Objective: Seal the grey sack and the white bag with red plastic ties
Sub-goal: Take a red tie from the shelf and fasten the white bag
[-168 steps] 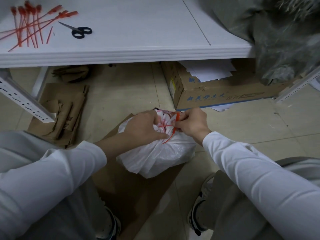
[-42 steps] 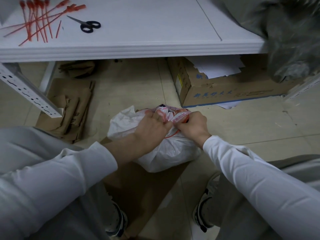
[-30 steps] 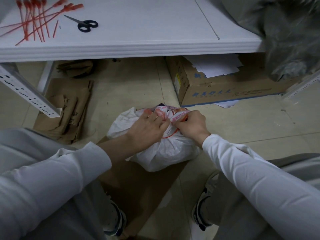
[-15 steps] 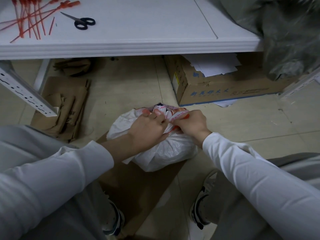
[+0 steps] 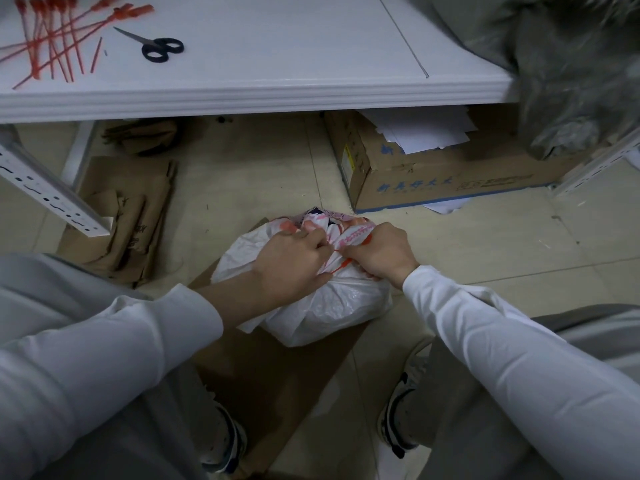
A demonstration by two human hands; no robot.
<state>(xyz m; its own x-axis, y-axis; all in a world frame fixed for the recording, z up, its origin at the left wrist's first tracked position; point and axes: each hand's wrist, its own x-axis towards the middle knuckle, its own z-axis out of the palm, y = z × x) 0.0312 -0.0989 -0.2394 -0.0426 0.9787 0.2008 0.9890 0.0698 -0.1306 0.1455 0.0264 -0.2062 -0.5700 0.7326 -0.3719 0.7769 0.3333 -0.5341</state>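
Your left hand (image 5: pixel 291 261) and your right hand (image 5: pixel 381 254) are both on the white bag (image 5: pixel 329 306), which lies on the floor directly under them, on a flat piece of cardboard (image 5: pixel 277 375). The fingers of your left hand are curled around the gathered top of the bag. The fingers of your right hand are curled too and grip the bunched, printed part of the top, just beside the left hand. A red tie (image 5: pixel 341 264) shows in the narrow gap between your two hands, at the neck of the bag. I cannot tell which fingers hold it.

The grey sack (image 5: pixel 571 64) is well beyond your right hand, on the far right corner of the white table (image 5: pixel 277 88). The spare red ties (image 5: pixel 52 39) lie on the table far beyond your left hand, with black scissors (image 5: pixel 159 46) near them. A cardboard box (image 5: pixel 433 178) stands under the table, beyond your right hand.
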